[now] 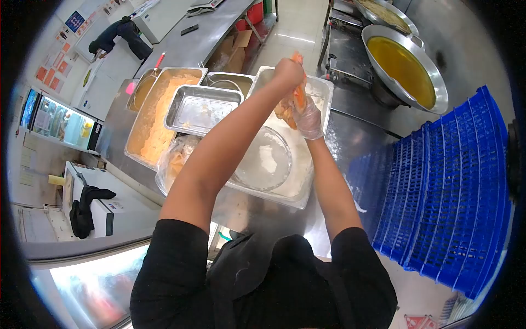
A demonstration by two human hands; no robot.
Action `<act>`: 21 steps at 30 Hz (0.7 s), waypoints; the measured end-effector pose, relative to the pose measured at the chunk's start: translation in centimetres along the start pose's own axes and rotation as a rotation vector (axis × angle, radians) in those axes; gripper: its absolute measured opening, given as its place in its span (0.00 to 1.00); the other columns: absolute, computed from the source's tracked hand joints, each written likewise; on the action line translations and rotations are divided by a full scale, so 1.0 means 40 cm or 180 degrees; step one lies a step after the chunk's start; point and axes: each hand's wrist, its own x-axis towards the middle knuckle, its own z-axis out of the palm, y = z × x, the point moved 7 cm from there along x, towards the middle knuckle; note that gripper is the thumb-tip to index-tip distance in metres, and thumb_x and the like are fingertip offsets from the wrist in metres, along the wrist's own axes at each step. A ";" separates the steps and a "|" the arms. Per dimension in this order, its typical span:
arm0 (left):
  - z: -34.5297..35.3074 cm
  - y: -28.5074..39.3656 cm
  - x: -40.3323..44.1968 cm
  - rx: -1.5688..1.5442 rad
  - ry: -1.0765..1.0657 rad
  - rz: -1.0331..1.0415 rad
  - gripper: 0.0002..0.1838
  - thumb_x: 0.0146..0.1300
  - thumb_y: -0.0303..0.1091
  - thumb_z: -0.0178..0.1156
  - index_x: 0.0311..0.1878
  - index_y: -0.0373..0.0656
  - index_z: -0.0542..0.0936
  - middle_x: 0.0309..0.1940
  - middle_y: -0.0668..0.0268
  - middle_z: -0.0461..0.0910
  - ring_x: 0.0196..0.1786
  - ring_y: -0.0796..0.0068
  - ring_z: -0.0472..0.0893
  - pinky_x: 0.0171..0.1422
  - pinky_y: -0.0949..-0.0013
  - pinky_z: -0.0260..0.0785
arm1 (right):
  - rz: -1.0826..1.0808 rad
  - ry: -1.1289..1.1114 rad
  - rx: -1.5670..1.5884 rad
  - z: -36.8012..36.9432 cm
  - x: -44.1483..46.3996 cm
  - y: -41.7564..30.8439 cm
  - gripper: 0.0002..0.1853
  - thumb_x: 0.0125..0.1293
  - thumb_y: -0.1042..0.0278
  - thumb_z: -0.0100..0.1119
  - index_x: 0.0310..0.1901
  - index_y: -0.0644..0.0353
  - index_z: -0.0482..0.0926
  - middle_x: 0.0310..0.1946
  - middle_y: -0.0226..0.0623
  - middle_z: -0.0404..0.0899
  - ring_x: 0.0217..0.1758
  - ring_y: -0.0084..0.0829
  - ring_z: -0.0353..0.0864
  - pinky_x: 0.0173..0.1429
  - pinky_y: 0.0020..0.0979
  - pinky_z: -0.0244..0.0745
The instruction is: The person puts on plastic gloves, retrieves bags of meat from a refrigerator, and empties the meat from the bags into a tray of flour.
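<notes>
My left hand (287, 72) is bare and closed around the upper end of a long orange thing (299, 97) that looks like a plastic bag. A clear plastic glove covers my right hand (309, 119), whose fingers close on its lower end. Below and beside them, orange-brown wet pieces (285, 114) show over a metal tray of white flour (301, 164); their kind is unclear. In the flour rests a round mesh sieve (257, 164) with a patch of flour on it. My left forearm crosses over the tray's left part.
Left are a pan of orange crumbs (163, 118), an empty metal tray (200, 109) and a clear plastic bag (174, 162). A wok of yellow oil (402, 71) stands at right, above a blue plastic basket (444, 192). Another person (123, 35) bends at far left.
</notes>
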 end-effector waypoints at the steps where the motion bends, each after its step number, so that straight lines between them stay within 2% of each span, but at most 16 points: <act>1: -0.030 0.044 -0.038 0.0149 0.0001 0.0011 0.19 0.74 0.45 0.57 0.46 0.35 0.81 0.36 0.54 0.82 0.40 0.59 0.84 0.41 0.55 0.77 | 0.0057 -0.0012 0.0350 -0.006 0.005 -0.013 0.22 0.63 0.57 0.70 0.54 0.59 0.78 0.41 0.45 0.84 0.45 0.49 0.85 0.51 0.40 0.79; 2: -0.046 0.068 -0.059 0.0295 -0.0002 0.0023 0.18 0.76 0.44 0.56 0.46 0.34 0.80 0.32 0.59 0.81 0.34 0.64 0.83 0.38 0.58 0.76 | 0.0114 -0.0023 0.0697 -0.014 0.011 -0.030 0.22 0.63 0.57 0.70 0.54 0.60 0.77 0.42 0.45 0.84 0.45 0.49 0.85 0.51 0.40 0.79; 3: -0.047 0.056 -0.043 -0.0201 0.0069 -0.0048 0.18 0.76 0.44 0.56 0.46 0.34 0.80 0.33 0.59 0.81 0.35 0.64 0.83 0.38 0.58 0.77 | 0.0177 -0.0030 0.1038 -0.017 0.013 -0.038 0.23 0.63 0.57 0.70 0.54 0.61 0.77 0.43 0.46 0.84 0.45 0.49 0.84 0.51 0.40 0.79; 6: -0.031 0.001 0.027 -0.1546 0.0263 -0.0242 0.18 0.76 0.43 0.55 0.46 0.34 0.80 0.35 0.59 0.80 0.36 0.62 0.84 0.41 0.57 0.78 | -0.0021 0.0676 -0.0215 -0.061 -0.017 -0.071 0.23 0.66 0.59 0.70 0.56 0.61 0.75 0.42 0.44 0.83 0.43 0.44 0.84 0.50 0.38 0.79; 8: -0.021 -0.007 0.051 -0.2291 0.0400 -0.0316 0.17 0.76 0.42 0.55 0.48 0.34 0.79 0.35 0.60 0.80 0.36 0.63 0.83 0.41 0.57 0.78 | -0.0237 0.1116 -0.0300 -0.035 -0.079 -0.030 0.24 0.67 0.58 0.69 0.57 0.61 0.74 0.43 0.46 0.82 0.43 0.46 0.84 0.50 0.40 0.79; 9: -0.013 0.006 0.038 -0.2175 0.0347 -0.0340 0.16 0.76 0.42 0.55 0.48 0.35 0.79 0.34 0.61 0.80 0.34 0.64 0.82 0.40 0.58 0.78 | -0.0335 0.1316 -0.0342 -0.027 -0.104 -0.012 0.24 0.67 0.57 0.68 0.58 0.62 0.74 0.44 0.47 0.81 0.43 0.47 0.84 0.49 0.40 0.79; 12: -0.016 0.055 -0.014 -0.1536 0.0132 -0.0267 0.17 0.76 0.42 0.54 0.48 0.35 0.80 0.32 0.63 0.79 0.31 0.67 0.81 0.34 0.59 0.77 | -0.0200 0.0810 -0.0343 -0.031 -0.078 0.025 0.22 0.69 0.56 0.65 0.58 0.60 0.74 0.45 0.49 0.81 0.45 0.50 0.83 0.48 0.42 0.79; 13: -0.024 0.073 -0.016 -0.1149 -0.0001 -0.0111 0.18 0.76 0.43 0.54 0.48 0.35 0.80 0.31 0.63 0.79 0.30 0.68 0.81 0.32 0.59 0.76 | -0.0500 0.0799 -0.0366 -0.042 -0.063 0.014 0.20 0.66 0.59 0.64 0.55 0.59 0.75 0.44 0.49 0.81 0.44 0.53 0.84 0.45 0.47 0.80; 17: -0.009 0.121 -0.036 0.0356 -0.0354 0.0361 0.21 0.76 0.47 0.53 0.46 0.35 0.81 0.30 0.60 0.81 0.29 0.68 0.83 0.28 0.59 0.74 | -0.0651 0.0530 -0.0842 -0.058 -0.036 0.030 0.18 0.64 0.60 0.66 0.52 0.55 0.77 0.35 0.45 0.83 0.36 0.52 0.85 0.39 0.47 0.81; 20: 0.033 0.094 -0.016 0.0923 -0.0175 0.0573 0.24 0.76 0.49 0.51 0.46 0.33 0.82 0.30 0.52 0.83 0.33 0.60 0.86 0.30 0.56 0.75 | -0.0674 0.0222 -0.0912 -0.049 0.013 0.082 0.14 0.62 0.60 0.67 0.46 0.54 0.78 0.28 0.45 0.83 0.32 0.53 0.84 0.36 0.48 0.81; 21: 0.023 0.106 -0.029 0.0922 -0.0066 0.0636 0.21 0.73 0.46 0.54 0.43 0.34 0.83 0.33 0.50 0.84 0.37 0.55 0.86 0.37 0.56 0.76 | -0.0639 0.0078 -0.0899 -0.059 0.029 0.079 0.13 0.61 0.60 0.67 0.44 0.54 0.79 0.27 0.46 0.82 0.31 0.53 0.84 0.35 0.48 0.80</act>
